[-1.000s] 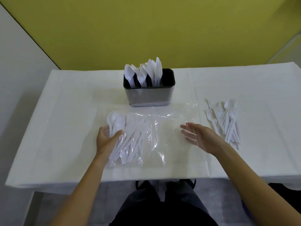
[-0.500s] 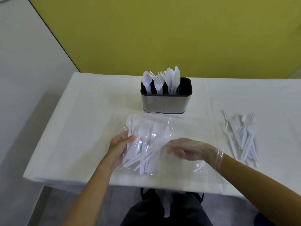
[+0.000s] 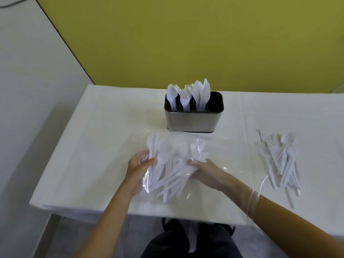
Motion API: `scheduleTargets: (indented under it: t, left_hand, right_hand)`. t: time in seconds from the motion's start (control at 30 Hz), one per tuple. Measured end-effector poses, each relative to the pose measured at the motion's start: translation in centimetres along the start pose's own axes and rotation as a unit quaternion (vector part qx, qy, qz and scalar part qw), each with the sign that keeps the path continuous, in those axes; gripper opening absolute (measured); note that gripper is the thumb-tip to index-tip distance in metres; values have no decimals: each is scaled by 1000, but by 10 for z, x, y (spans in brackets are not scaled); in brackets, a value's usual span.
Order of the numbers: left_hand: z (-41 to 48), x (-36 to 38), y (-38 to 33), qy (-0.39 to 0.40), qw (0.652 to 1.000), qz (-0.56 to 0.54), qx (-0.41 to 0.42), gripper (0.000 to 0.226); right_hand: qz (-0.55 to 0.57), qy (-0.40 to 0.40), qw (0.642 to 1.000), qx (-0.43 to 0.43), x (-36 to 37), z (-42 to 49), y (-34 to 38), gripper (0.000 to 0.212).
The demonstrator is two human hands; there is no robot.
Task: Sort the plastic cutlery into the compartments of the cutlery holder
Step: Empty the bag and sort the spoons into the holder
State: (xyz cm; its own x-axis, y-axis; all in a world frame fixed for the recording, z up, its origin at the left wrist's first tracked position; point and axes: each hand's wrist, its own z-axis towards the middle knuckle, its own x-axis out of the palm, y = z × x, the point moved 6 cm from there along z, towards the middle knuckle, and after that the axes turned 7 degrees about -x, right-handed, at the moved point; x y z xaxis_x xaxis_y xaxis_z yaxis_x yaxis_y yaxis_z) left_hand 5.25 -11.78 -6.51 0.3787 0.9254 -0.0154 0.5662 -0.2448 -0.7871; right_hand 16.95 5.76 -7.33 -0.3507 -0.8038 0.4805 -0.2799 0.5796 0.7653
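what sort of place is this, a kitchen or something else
Probably a plain workroom or staged setup, not a kitchen: a white-covered table before a bare yellow wall, with a steel cutlery holder, a bag of plastic cutlery and a loose pile on it.

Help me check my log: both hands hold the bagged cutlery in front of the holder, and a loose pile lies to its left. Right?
Not quite: the head view shows the loose pile right of the holder, not left. The left hand and right hand do hold the bagged cutlery in front of it.
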Motion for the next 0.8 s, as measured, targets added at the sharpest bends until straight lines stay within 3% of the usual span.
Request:
scheduleTargets:
  t: [0.13, 0.43, 0.63, 0.73, 0.8]
  left_hand:
    - [1, 2, 2, -19, 1000, -5, 6, 28]
    - [9, -9, 12, -65, 998, -9, 15, 28]
    - [13, -9, 14, -78, 997, 3, 13, 28]
    - [12, -8, 15, -85, 996, 13, 15, 29]
    - [13, -9, 14, -93, 995, 27, 19, 31]
  right_hand:
    - [2, -9, 1000, -2, -5, 1, 1, 15]
    - [48, -90, 995, 2, -33, -11, 5, 42]
    - [140, -148, 978, -40, -58, -33, 15, 21]
    - [153, -146, 975, -72, -73, -41, 19, 60]
    - [139, -164, 971, -109, -89, -48, 21, 75]
